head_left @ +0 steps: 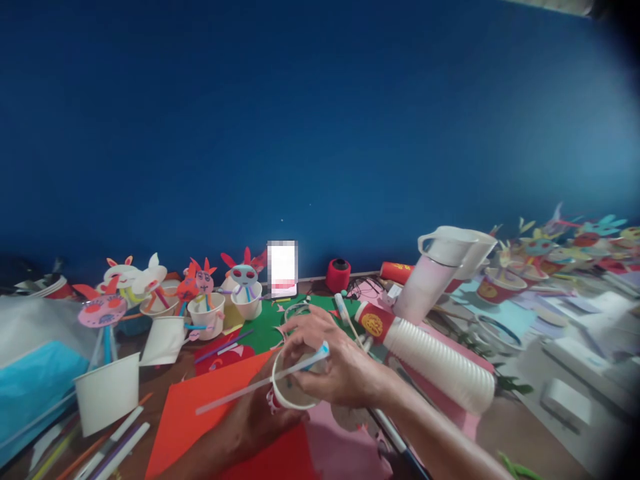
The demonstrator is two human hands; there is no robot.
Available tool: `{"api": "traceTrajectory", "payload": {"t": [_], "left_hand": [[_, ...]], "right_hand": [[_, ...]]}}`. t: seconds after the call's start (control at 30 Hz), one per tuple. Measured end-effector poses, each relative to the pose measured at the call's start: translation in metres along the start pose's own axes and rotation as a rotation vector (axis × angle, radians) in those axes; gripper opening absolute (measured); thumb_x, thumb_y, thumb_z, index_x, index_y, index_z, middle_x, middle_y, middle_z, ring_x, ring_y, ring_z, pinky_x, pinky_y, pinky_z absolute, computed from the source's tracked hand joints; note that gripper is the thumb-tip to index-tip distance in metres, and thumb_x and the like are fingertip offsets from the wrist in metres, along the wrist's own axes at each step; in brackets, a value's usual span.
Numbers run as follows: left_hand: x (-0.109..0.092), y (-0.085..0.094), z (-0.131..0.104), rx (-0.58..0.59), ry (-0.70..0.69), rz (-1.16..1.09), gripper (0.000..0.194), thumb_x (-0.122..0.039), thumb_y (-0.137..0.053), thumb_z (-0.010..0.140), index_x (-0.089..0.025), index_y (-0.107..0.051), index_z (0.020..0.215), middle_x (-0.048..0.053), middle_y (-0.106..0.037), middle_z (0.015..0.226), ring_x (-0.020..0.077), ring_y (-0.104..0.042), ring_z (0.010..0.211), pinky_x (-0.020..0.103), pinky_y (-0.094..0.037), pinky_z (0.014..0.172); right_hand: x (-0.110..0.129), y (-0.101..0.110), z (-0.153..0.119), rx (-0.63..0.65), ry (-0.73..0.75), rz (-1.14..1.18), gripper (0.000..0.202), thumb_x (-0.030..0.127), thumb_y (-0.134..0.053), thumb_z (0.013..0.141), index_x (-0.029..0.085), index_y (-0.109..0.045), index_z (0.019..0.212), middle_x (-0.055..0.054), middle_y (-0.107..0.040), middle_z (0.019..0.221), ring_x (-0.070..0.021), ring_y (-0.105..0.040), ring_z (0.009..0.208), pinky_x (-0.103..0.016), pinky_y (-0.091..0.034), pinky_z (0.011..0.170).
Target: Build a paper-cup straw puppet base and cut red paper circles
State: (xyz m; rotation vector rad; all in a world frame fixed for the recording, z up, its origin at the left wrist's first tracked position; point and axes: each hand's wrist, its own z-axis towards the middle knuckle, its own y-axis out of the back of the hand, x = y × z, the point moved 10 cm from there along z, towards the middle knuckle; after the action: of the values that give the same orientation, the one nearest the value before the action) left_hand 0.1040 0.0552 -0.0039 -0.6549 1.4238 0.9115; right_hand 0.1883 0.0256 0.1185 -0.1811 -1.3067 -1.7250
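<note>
A paper cup (pixel 287 393), white inside with red print outside, is tilted with its mouth toward the camera. My left hand (pixel 257 413) is wrapped round it from below and the left. Over the cup's mouth, my right hand (pixel 333 363) has its fingers bent, its thumb and fingertips at the rim and partly inside. A translucent straw (pixel 240 393) with a blue tip crosses the cup and ends beside the right hand's fingers; its exact hold is unclear. Orange-red paper (pixel 195 413) and pink paper (pixel 335 447) lie beneath.
Cups with paper animal figures (pixel 246 280) stand at the left and back. On the right are a long stack of cups (pixel 435 357), a pitcher (pixel 435 273) and more decorated cups (pixel 500 287). Pens (pixel 117 440) and a blue plastic bag (pixel 40 373) lie at the left.
</note>
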Motion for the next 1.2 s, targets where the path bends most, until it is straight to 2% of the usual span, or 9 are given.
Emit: {"api": "traceTrajectory", "payload": {"t": [0.1, 0.23, 0.43, 0.57, 0.7, 0.83, 0.93, 1.07, 1.2], "left_hand": [[-0.003, -0.007, -0.001, 0.063, -0.019, 0.116, 0.033, -0.025, -0.072, 0.062, -0.022, -0.067, 0.094, 0.007, -0.071, 0.091, 0.0279, -0.064, 0.083, 0.034, -0.052, 0.072], [-0.002, -0.011, 0.0, 0.089, -0.009, 0.146, 0.032, -0.026, -0.07, 0.065, -0.02, -0.065, 0.096, 0.008, -0.07, 0.093, 0.0276, -0.064, 0.084, 0.034, -0.051, 0.074], [-0.005, -0.015, 0.001, 0.116, -0.005, 0.115, 0.033, -0.029, -0.068, 0.067, -0.019, -0.064, 0.098, 0.007, -0.069, 0.095, 0.0266, -0.061, 0.089, 0.034, -0.048, 0.079], [-0.016, -0.02, 0.002, 0.167, -0.004, 0.072, 0.031, -0.034, -0.063, 0.073, -0.015, -0.063, 0.097, 0.009, -0.069, 0.096, 0.0255, -0.061, 0.088, 0.032, -0.048, 0.077], [-0.013, -0.003, 0.007, 0.001, 0.016, -0.143, 0.047, -0.039, -0.069, 0.066, -0.016, -0.06, 0.106, 0.01, -0.066, 0.103, 0.0272, -0.059, 0.092, 0.033, -0.046, 0.079], [0.001, 0.013, 0.01, -0.176, 0.066, -0.359, 0.052, -0.04, -0.075, 0.059, -0.017, -0.06, 0.104, 0.008, -0.068, 0.09, 0.0251, -0.062, 0.081, 0.033, -0.048, 0.072], [0.002, 0.012, 0.011, -0.162, 0.102, -0.502, 0.048, -0.041, -0.072, 0.062, -0.017, -0.061, 0.102, 0.009, -0.068, 0.088, 0.0242, -0.063, 0.077, 0.034, -0.048, 0.069], [-0.007, 0.012, 0.011, -0.133, 0.093, -0.587, 0.041, -0.039, -0.067, 0.071, -0.019, -0.061, 0.106, 0.008, -0.068, 0.088, 0.0207, -0.061, 0.077, 0.03, -0.048, 0.069], [-0.011, 0.011, 0.015, -0.077, 0.059, -0.495, 0.036, -0.037, -0.062, 0.076, -0.018, -0.061, 0.106, 0.006, -0.068, 0.085, 0.0177, -0.058, 0.069, 0.029, -0.047, 0.065]], "right_hand": [[0.0, -0.003, 0.001, -0.023, 0.012, 0.064, 0.02, 0.011, -0.06, 0.067, 0.023, -0.059, 0.083, 0.001, -0.064, 0.089, -0.0188, -0.054, 0.105, -0.038, -0.024, 0.101], [0.0, -0.006, 0.001, -0.031, 0.023, 0.129, 0.015, 0.012, -0.059, 0.07, 0.021, -0.06, 0.082, -0.001, -0.064, 0.087, -0.0185, -0.054, 0.103, -0.034, -0.035, 0.092], [-0.005, -0.007, 0.003, 0.0, -0.027, 0.142, 0.015, 0.014, -0.06, 0.069, 0.021, -0.062, 0.082, -0.002, -0.063, 0.09, -0.02, -0.055, 0.102, -0.033, -0.038, 0.088], [-0.008, 0.01, 0.002, -0.074, -0.042, 0.096, 0.029, 0.023, -0.067, 0.067, 0.023, -0.061, 0.095, -0.004, -0.06, 0.106, -0.0228, -0.051, 0.107, -0.036, -0.035, 0.093], [-0.011, 0.039, -0.005, -0.266, -0.012, 0.201, 0.036, 0.037, -0.061, 0.076, 0.021, -0.056, 0.108, -0.007, -0.055, 0.116, -0.0232, -0.046, 0.113, -0.038, -0.033, 0.096], [-0.042, 0.05, -0.01, -0.426, -0.163, 0.358, 0.027, 0.035, -0.045, 0.088, 0.019, -0.053, 0.108, -0.006, -0.059, 0.107, -0.0182, -0.052, 0.103, -0.032, -0.039, 0.089], [-0.061, 0.033, -0.006, -0.37, -0.261, 0.428, 0.027, 0.037, -0.046, 0.087, 0.017, -0.054, 0.103, -0.005, -0.061, 0.099, -0.017, -0.056, 0.092, -0.028, -0.044, 0.079], [-0.064, 0.006, -0.003, -0.242, -0.279, 0.448, 0.03, 0.039, -0.052, 0.084, 0.016, -0.056, 0.103, -0.006, -0.062, 0.099, -0.0188, -0.057, 0.094, -0.029, -0.045, 0.08], [-0.07, -0.012, -0.005, -0.194, -0.348, 0.497, 0.056, 0.041, -0.064, 0.074, 0.017, -0.044, 0.122, -0.011, -0.057, 0.114, -0.0234, -0.053, 0.107, -0.036, -0.043, 0.087]]}}
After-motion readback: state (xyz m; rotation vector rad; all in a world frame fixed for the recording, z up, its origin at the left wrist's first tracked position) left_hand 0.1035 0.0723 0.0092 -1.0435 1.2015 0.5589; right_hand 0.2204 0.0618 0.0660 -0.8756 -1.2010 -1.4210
